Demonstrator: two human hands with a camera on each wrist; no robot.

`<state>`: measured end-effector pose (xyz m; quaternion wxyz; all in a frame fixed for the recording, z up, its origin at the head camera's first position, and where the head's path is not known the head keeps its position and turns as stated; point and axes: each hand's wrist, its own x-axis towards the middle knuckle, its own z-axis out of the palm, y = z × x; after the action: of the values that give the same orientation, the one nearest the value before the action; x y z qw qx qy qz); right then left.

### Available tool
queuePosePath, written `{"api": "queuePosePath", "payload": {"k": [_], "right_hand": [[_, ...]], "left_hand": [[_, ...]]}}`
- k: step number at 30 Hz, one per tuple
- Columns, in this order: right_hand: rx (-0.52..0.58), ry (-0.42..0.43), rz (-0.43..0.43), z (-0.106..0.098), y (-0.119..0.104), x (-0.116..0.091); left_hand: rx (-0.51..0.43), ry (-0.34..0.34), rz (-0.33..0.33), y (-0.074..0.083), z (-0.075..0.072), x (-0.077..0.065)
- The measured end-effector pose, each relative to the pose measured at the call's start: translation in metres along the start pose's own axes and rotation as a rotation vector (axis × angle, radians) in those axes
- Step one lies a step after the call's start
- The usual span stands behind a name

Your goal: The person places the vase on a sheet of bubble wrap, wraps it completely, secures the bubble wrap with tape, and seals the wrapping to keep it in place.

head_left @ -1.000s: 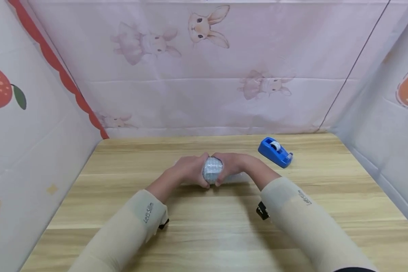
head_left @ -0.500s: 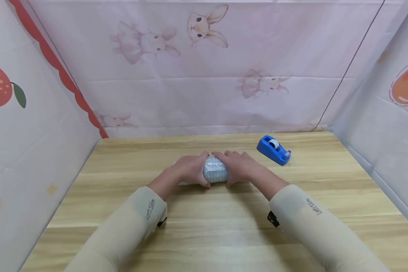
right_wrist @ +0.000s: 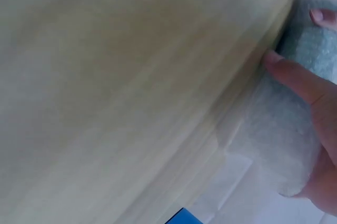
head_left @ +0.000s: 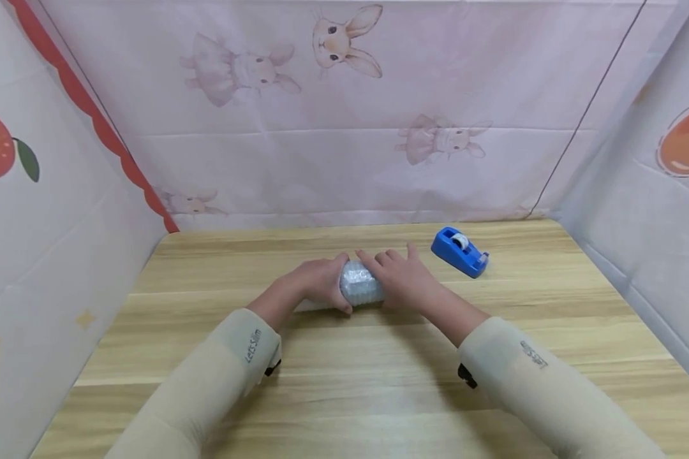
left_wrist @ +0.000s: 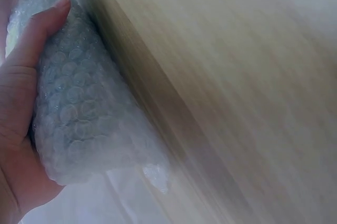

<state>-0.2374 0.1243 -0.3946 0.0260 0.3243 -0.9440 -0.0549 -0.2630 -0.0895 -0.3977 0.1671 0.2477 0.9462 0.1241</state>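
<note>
A rolled bundle of clear bubble wrap (head_left: 360, 284) lies lengthwise across the wooden table, between and under both hands. Whatever it may enclose is hidden. My left hand (head_left: 319, 282) grips its left part, thumb on the near side, fingers over the far side. In the left wrist view the bubble wrap (left_wrist: 84, 108) tapers to a loose flap past that hand. My right hand (head_left: 404, 280) holds the right part, its thumb against the near side in the right wrist view, with one finger raised off in the head view. The wrap's right end (right_wrist: 276, 145) shows beyond the thumb.
A blue tape dispenser (head_left: 459, 252) with a roll of tape stands on the table (head_left: 344, 389) at the back right, beyond my right hand. Printed cloth walls (head_left: 333, 172) enclose the table at the back and on both sides.
My right hand has slid rightward along the bundle, away from my left hand, and its fingers have spread and lifted somewhat. More bubble wrap shows between the hands. My left hand stays nearly put.
</note>
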Motion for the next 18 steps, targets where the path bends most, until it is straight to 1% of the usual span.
{"api": "queuePosePath", "payload": {"k": [8,13,18], "right_hand": [[0.207,-0.126,0.045,0.003,0.012,0.017],[0.311,-0.162,0.050,0.001,0.017,0.024],[0.423,-0.183,0.033,0.001,0.019,0.025]], "left_hand": [[-0.020,0.017,0.004,0.000,-0.002,-0.003],[-0.012,0.038,0.009,0.000,-0.001,-0.004],[0.005,0.047,0.007,-0.002,0.002,-0.003]]}}
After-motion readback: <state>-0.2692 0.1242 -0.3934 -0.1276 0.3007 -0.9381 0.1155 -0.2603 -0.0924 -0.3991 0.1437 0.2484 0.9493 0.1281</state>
